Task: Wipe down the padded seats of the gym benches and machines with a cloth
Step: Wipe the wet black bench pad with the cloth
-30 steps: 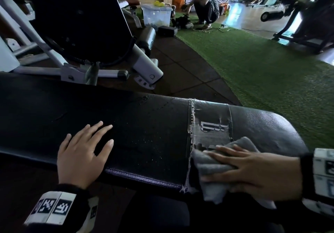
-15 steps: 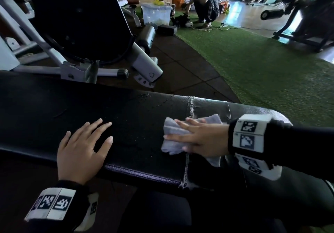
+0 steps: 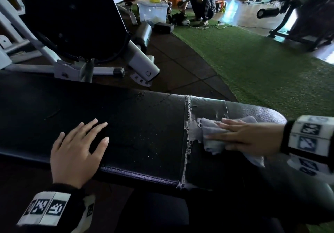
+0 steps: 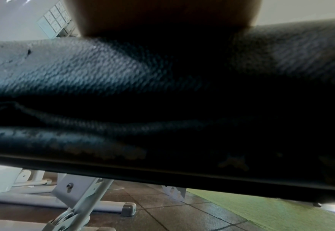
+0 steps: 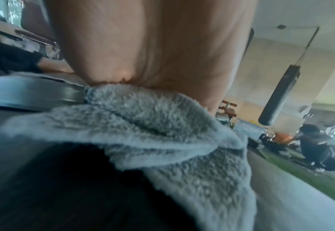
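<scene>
A long black padded bench (image 3: 144, 133) runs across the head view, with a worn, peeling taped patch (image 3: 202, 109) toward its right end. My right hand (image 3: 242, 137) lies flat with straight fingers on a grey fluffy cloth (image 3: 212, 137), pressing it onto the pad just right of the patch. The right wrist view shows the cloth (image 5: 152, 128) bunched under my palm. My left hand (image 3: 79, 147) rests flat and open on the bench's left part, fingers spread. The left wrist view shows only the pad's edge (image 4: 123, 78) up close.
Behind the bench stands a grey-framed machine (image 3: 75, 33) with a large black pad. Dark floor tiles (image 3: 180, 66) meet green turf (image 3: 262, 66) to the right. A person (image 3: 202, 3) crouches far back near a clear plastic bin (image 3: 152, 13). Another machine (image 3: 298, 15) stands at the far right.
My right hand slid the cloth left past the taped seam, then back right onto the patch. The left hand stayed put on the pad.
</scene>
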### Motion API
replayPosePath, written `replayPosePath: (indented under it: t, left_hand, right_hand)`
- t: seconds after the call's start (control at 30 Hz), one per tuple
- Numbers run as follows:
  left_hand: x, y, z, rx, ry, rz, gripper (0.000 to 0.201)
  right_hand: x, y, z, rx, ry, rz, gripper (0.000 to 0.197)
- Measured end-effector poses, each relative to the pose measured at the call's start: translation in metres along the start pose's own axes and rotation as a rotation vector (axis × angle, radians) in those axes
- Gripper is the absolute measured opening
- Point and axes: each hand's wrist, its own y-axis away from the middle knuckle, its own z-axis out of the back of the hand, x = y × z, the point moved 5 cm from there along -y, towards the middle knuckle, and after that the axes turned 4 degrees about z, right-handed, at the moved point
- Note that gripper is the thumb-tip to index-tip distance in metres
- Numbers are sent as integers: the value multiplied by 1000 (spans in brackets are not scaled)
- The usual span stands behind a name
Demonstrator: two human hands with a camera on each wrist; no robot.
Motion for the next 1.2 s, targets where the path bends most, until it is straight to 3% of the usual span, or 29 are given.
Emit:
replayPosePath:
  t: [0.1,0.3,0.43,0.6,0.73,0.87,1.03,1.2]
  left_hand:
    - [0,-1,0,5,8,5,52]
    - [-1,0,0,9,3,26,54]
    - [-7,5,-6,53,21,103,46]
    - [-42,32,-5,132,40,180,50]
    - [-100,68,-4,188,99,138,78]
    - [-146,97,-12,221,129,60,86]
    - [-164,110,-18,234,113,73,110]
    - [-169,116,-27,191,59,15,69]
  right_hand:
    - [1,-27,20,20,-26,-80,52]
    - [49,-66,40,-11,-24,-19,52]
    - [84,-49,29,-6,-66,82,53]
    - [114,-19,15,-29,-114,148,60]
    - [123,-1,1,-141,-157,164,62]
    - [119,19,-9,-261,-330,119,73]
    - [111,41,-30,-324,-236,38,81]
    - [99,56,-48,-613,-229,-38,55]
